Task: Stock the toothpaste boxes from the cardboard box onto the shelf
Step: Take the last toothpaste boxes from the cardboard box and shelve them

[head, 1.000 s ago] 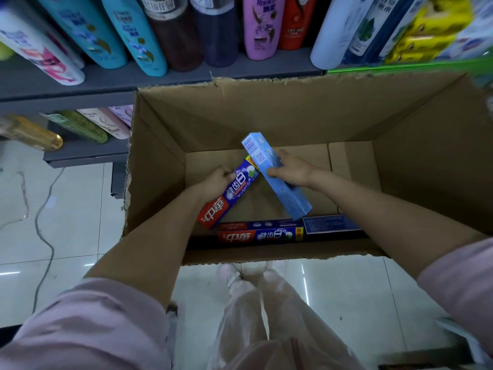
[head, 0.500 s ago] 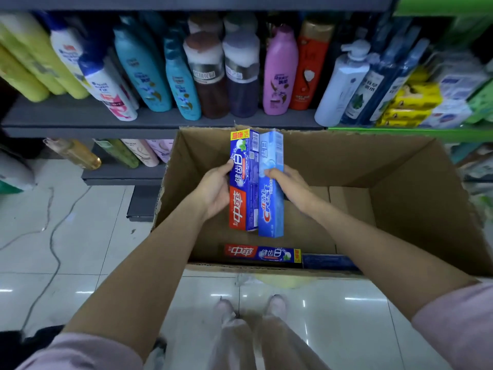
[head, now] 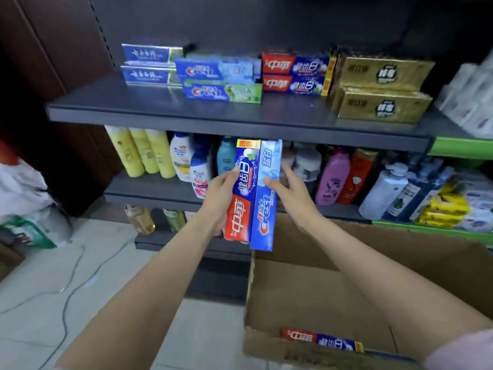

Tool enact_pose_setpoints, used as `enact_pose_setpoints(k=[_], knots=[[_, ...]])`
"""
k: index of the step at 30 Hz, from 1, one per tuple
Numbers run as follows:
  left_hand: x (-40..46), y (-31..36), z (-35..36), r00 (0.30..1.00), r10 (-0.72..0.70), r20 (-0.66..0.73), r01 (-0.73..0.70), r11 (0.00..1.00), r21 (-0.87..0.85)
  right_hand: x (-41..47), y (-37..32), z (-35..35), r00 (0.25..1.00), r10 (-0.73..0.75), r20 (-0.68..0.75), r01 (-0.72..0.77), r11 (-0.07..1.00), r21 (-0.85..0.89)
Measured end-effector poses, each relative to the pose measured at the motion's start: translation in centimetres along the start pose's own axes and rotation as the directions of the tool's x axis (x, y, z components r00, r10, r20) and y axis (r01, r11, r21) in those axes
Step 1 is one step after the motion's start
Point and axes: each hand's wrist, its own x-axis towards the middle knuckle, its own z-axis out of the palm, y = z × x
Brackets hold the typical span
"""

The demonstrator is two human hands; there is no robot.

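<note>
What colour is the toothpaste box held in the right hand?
Light blue box, red-and-white Crest lettering, right hand; head view.

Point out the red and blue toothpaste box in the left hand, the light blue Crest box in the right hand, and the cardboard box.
Red and blue toothpaste box [head: 241, 193], head view, middle of its front face.
Light blue Crest box [head: 265, 206], head view, front face by the logo.
Cardboard box [head: 320, 297], head view, bare inner floor.

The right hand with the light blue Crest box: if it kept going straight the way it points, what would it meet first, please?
Probably the front edge of the top shelf. The right hand holds the Crest box upright, its top end just below that edge. Depth is unclear, so it might instead pass in front of it.
</note>
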Motion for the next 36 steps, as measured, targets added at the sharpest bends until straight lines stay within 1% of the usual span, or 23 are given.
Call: enact_pose_setpoints(k=[3,6,9,11,13,15,16,19,22,24,26,27,30,31,32,33,36], knots=[[0.9,4.2,-3.3,0.988,0.145,0.045,-0.147,0.988,0.041,2.2,-2.4,4.1,0.996,-0.048,-0.069,0.05,0.998,0.028],[2.1,8.7,-5.9,0.964,0.265,0.02,-0.266,0.957,0.115,4.6,-4.9,7.4,0.986,-0.089,-0.144,0.088,0.996,-0.013],[3.3,11.7,-7.6,0.943,0.331,-0.022,-0.31,0.903,0.296,6.6,-7.4,9.6,0.977,-0.137,-0.161,0.132,0.99,-0.042],[4.0,13.3,-8.3,0.922,0.385,-0.037,-0.329,0.83,0.45,8.0,-8.8,10.7,0.973,-0.173,-0.155,0.173,0.985,-0.009],[4.4,14.9,-8.6,0.9,0.432,-0.051,-0.32,0.737,0.596,9.4,-9.7,11.0,0.964,-0.196,-0.18,0.194,0.981,-0.029],[5.1,16.3,-8.9,0.886,0.462,-0.04,-0.318,0.668,0.672,10.8,-10.3,11.3,0.947,-0.226,-0.23,0.21,0.973,-0.095],[5.5,17.0,-9.0,0.879,0.476,-0.027,-0.325,0.639,0.697,11.6,-10.6,11.3,0.941,-0.231,-0.249,0.212,0.972,-0.101],[6.8,19.1,-9.1,0.867,0.497,-0.032,-0.288,0.554,0.781,13.8,-11.4,11.1,0.93,-0.234,-0.283,0.237,0.971,-0.024],[8.4,21.5,-8.9,0.84,0.542,-0.032,-0.237,0.42,0.876,16.7,-12.2,10.6,0.911,-0.242,-0.333,0.28,0.958,0.068],[9.6,22.5,-8.7,0.817,0.576,-0.029,-0.23,0.371,0.9,18.7,-12.3,10.3,0.901,-0.232,-0.366,0.288,0.952,0.105],[10.9,23.1,-8.4,0.786,0.617,-0.038,-0.22,0.337,0.915,20.7,-12.5,10.0,0.879,-0.253,-0.404,0.307,0.949,0.074],[11.5,23.3,-8.1,0.767,0.641,-0.031,-0.216,0.302,0.929,21.5,-12.6,9.9,0.87,-0.267,-0.414,0.324,0.943,0.074],[13.7,24.2,-7.2,0.719,0.695,-0.002,-0.19,0.2,0.961,24.2,-13.0,9.7,0.872,-0.263,-0.414,0.368,0.908,0.198],[14.5,24.5,-7.0,0.716,0.698,0.006,-0.18,0.176,0.968,24.9,-12.9,9.6,0.869,-0.257,-0.422,0.365,0.91,0.197],[15.2,24.6,-6.8,0.72,0.693,0.017,-0.169,0.152,0.974,25.5,-12.7,9.4,0.862,-0.252,-0.44,0.351,0.923,0.159],[16.0,24.7,-6.6,0.73,0.683,0.03,-0.16,0.128,0.979,26.1,-12.2,9.1,0.846,-0.257,-0.467,0.331,0.94,0.083],[17.7,24.4,-6.4,0.768,0.638,0.052,-0.145,0.094,0.985,26.9,-10.9,8.1,0.8,-0.282,-0.53,0.213,0.959,-0.189]])
